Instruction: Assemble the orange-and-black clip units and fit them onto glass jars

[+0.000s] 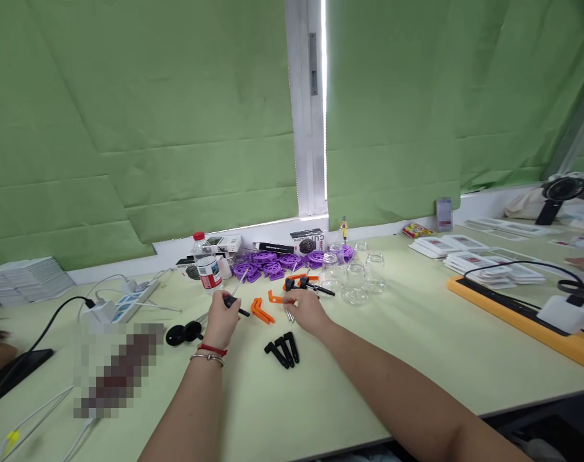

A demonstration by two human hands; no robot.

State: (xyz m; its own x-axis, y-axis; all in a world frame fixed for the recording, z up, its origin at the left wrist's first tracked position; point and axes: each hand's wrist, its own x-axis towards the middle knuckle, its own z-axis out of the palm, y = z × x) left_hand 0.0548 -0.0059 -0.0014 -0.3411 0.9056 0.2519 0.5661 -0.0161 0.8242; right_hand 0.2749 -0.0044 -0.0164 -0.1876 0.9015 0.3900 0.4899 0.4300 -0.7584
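My left hand (222,321) is closed around a black handle (230,301) with a thin metal shaft slanting up from it. My right hand (307,309) pinches the end of an orange L-shaped piece (275,297); its fingers partly hide the grip. Thin metal rods (290,316) show just below those fingertips. Between the hands lie more orange L-shaped pieces (262,312). Several black L-shaped handles (283,350) rest nearer to me. Beyond the right hand are black-headed parts (316,288), and left of my left wrist sit round black discs (183,333).
Purple plastic parts (266,264) and a red-capped bottle (208,269) stand toward the wall. Glass jars (355,285) are right of centre. A power strip (131,303) with cables lies left; an orange-edged strip (523,321) and white card stacks (484,262) lie right. People's arms show at both sides.
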